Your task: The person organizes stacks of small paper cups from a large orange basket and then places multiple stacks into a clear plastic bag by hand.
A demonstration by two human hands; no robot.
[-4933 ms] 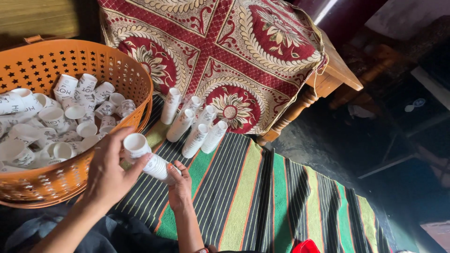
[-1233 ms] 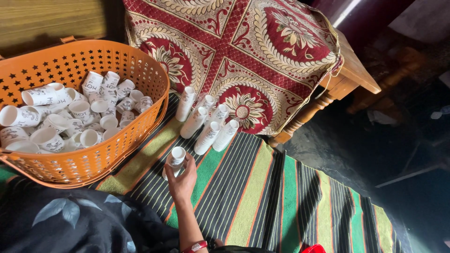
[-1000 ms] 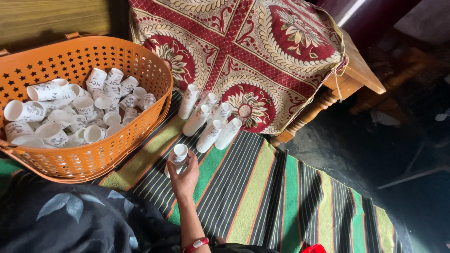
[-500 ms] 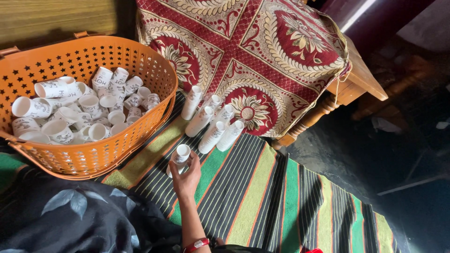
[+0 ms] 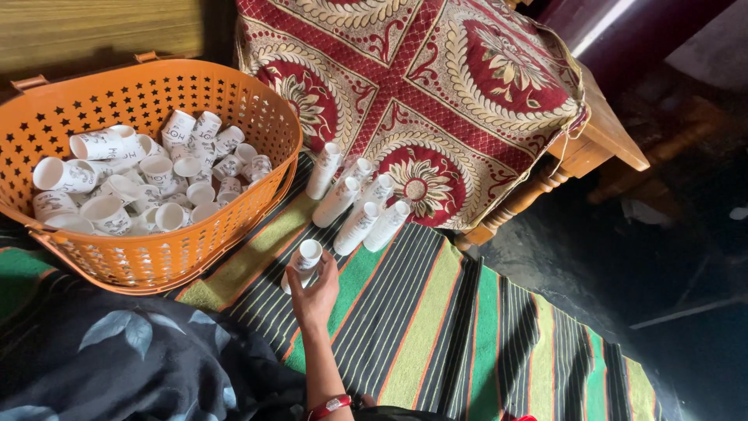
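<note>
Since a moment ago the right hand [image 5: 314,292] has slid its short stack of white cups [image 5: 304,261] farther along the striped mat [image 5: 436,327], toward the row of cup stacks [image 5: 354,203] lying against the patterned red cloth [image 5: 436,93]. Fingers curl round the stack, pinching it low. Left hand is out of view. Held only at one end, the stack could come apart or roll. I count about six stacks lying, one orange basket [image 5: 164,249] of too many loose cups to count.
</note>
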